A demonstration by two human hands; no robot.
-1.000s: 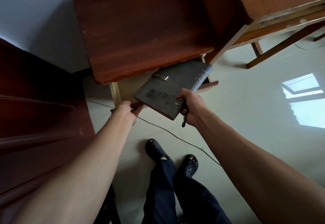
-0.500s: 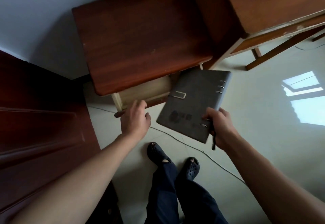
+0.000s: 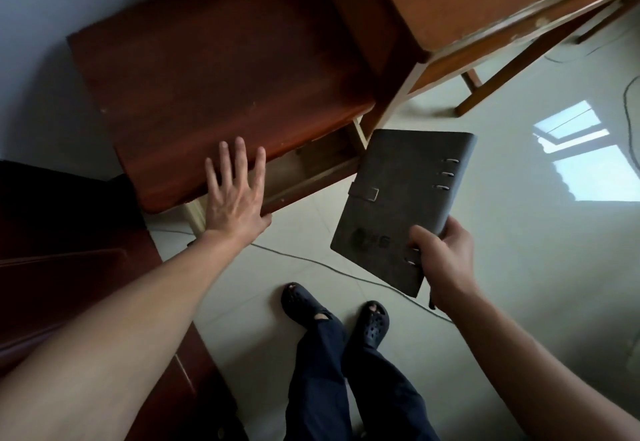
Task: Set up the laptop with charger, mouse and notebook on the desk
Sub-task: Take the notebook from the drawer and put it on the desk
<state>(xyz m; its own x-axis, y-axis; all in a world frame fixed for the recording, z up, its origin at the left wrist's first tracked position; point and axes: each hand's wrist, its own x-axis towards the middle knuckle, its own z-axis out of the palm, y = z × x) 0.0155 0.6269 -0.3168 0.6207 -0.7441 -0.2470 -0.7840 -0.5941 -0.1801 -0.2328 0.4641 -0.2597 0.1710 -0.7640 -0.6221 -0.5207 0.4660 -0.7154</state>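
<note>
A dark grey ring-bound notebook [image 3: 401, 198] with a strap clasp hangs in the air above the floor, to the right of the cabinet. My right hand [image 3: 443, 260] grips it at its lower spine corner. My left hand [image 3: 235, 194] is flat with fingers spread, its palm against the front of a slightly open drawer [image 3: 311, 166] under the dark wooden cabinet top [image 3: 221, 76]. No laptop, charger or mouse is in view.
A lighter wooden desk [image 3: 485, 0] stands at the upper right with legs on the pale tiled floor. A thin cable [image 3: 311, 264] runs across the floor. A dark wooden door [image 3: 52, 250] is at the left. My feet in dark clogs [image 3: 332, 316] stand below.
My right hand has carried the notebook out of the drawer and to the right. My left hand let go of the drawer edge and now presses flat on its front; the drawer is more closed.
</note>
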